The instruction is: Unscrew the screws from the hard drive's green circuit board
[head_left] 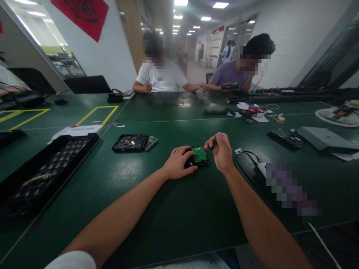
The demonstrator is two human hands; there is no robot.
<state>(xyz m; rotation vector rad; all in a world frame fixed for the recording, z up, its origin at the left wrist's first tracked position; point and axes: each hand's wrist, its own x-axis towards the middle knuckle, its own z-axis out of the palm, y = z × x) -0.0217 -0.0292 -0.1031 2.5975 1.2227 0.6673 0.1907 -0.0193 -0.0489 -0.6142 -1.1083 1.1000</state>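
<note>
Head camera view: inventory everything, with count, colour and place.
Table: one, green, across view
Drive-like unit: one, black and green, centre
Small tool: one, dark, centre
Tray: one, black, left
Opened unit: one, black, left of centre
Loose board: one, green, beside it
Box: one, grey, right
Cable: one, black, right of centre
Banner: one, red, upper-left wall
People: several; white shirt, purple shirt opposite
Remaining clutter: several, mixed, indistinct
Left hand: one, bare, on drive-like unit
Right hand: one, bare, holding small tool

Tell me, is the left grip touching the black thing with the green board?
Touching. The head view shows the left grip with its fingers on the black drive, reaching the green board's edge.
</note>
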